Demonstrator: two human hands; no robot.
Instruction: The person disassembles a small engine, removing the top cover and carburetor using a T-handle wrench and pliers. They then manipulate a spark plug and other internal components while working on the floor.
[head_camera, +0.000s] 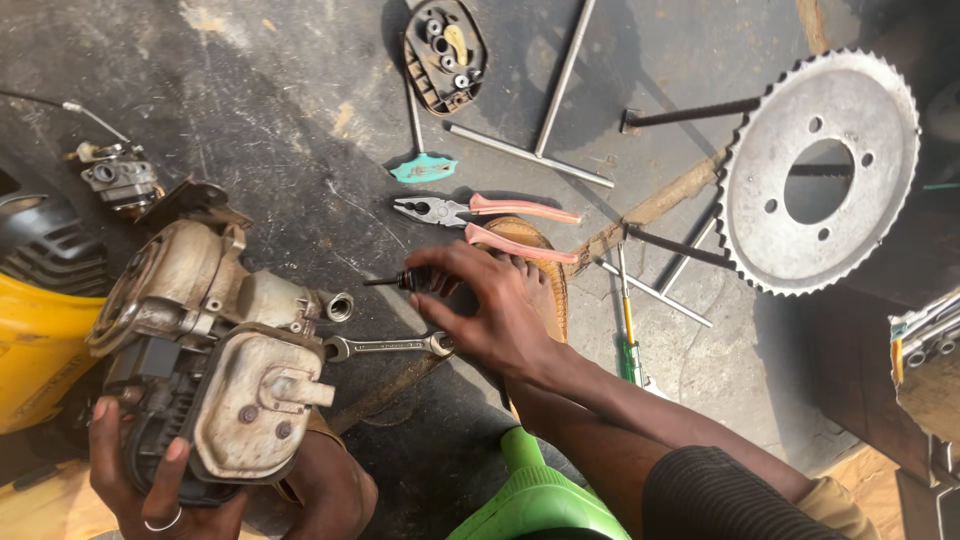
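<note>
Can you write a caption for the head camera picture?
Left hand steadies a small engine; right hand picks up a screwdriver.

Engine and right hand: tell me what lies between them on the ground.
In the head view, a combination wrench lies on the dark floor between the engine, which the left hand grips, and the right hand, which pinches a small screwdriver.

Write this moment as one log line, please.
left hand: holds dirty grey small engine | right hand: picks up black-tipped screwdriver | nearby: steel spanner, pink-handled pliers
</note>
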